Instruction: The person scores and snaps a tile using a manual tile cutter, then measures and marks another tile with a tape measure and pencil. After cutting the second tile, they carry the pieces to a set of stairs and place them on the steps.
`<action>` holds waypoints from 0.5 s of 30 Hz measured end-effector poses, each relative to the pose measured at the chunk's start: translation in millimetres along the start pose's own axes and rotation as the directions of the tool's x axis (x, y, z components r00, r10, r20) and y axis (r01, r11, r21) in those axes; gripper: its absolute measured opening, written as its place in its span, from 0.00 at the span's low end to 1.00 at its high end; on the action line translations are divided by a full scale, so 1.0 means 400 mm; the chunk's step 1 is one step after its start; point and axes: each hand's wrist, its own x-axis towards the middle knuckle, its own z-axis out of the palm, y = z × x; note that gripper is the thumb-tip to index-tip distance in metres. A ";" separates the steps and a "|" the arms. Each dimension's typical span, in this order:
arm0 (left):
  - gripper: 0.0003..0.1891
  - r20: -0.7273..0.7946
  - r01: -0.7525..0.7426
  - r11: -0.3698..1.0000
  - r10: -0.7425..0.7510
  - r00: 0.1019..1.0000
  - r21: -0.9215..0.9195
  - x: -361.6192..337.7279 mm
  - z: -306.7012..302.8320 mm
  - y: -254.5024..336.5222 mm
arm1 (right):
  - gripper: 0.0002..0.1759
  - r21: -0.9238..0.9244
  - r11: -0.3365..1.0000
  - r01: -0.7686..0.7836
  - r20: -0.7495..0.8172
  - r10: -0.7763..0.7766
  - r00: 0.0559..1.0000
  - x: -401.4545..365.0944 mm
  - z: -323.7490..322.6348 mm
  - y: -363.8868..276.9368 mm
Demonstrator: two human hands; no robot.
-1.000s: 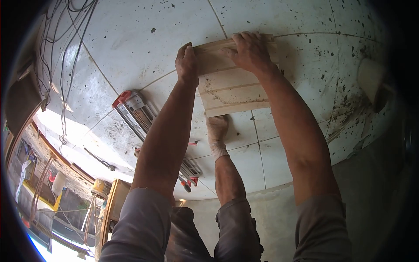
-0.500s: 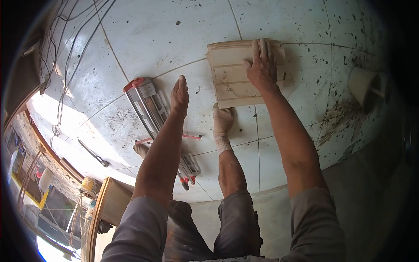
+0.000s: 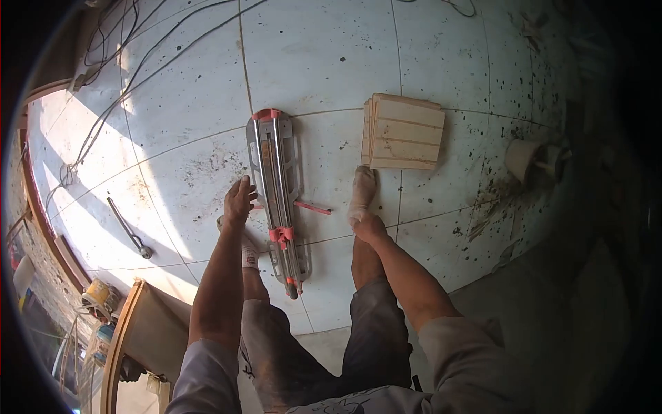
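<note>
My left hand [image 3: 239, 200] hovers beside the tile cutter [image 3: 281, 234], open and holding nothing, with its fingers loosely apart. The long cutter has twin metal rails and red fittings, and lies on the floor in front of me. My right hand [image 3: 370, 226] is down by my right ankle, over the cuff of the sock [image 3: 363, 193]. Its fingers are mostly hidden, so their grip cannot be made out. Just beyond that foot lies a stack of beige striped tiles [image 3: 407, 131], untouched by either hand.
Large pale tiles [image 3: 331, 76] cover the stained floor. A metal bar-like tool [image 3: 127, 226] lies at left, with black cables [image 3: 148, 55] beyond it. A bucket-like container [image 3: 522, 160] stands at right. A wood-edged board [image 3: 124, 338] is at lower left.
My right hand has left the tile stack and come back to my ankle. My left hand has moved down and left. The view has shifted, showing the tile cutter more fully.
</note>
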 end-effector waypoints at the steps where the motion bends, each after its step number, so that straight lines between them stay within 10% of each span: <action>1: 0.39 0.002 0.003 0.999 -0.003 1.000 -0.038 -0.026 -0.046 -0.003 | 0.32 0.026 0.997 0.068 -0.016 -0.067 0.998 -0.016 0.003 -0.073; 6: 0.44 0.026 -0.048 0.980 0.054 0.998 -0.194 -0.191 -0.243 0.041 | 0.27 0.433 0.828 0.356 -0.238 -0.276 0.931 -0.198 -0.067 -0.511; 13: 0.46 0.112 -0.031 0.798 0.122 0.986 -0.602 -0.368 -0.362 0.165 | 0.30 0.282 0.135 0.950 -0.853 -0.417 0.313 -0.717 -0.434 -0.851; 15: 0.46 0.240 -0.019 0.738 0.243 0.940 -0.674 -0.438 -0.303 0.232 | 0.29 0.175 0.163 0.971 -0.851 -0.471 0.233 -0.760 -0.396 -0.870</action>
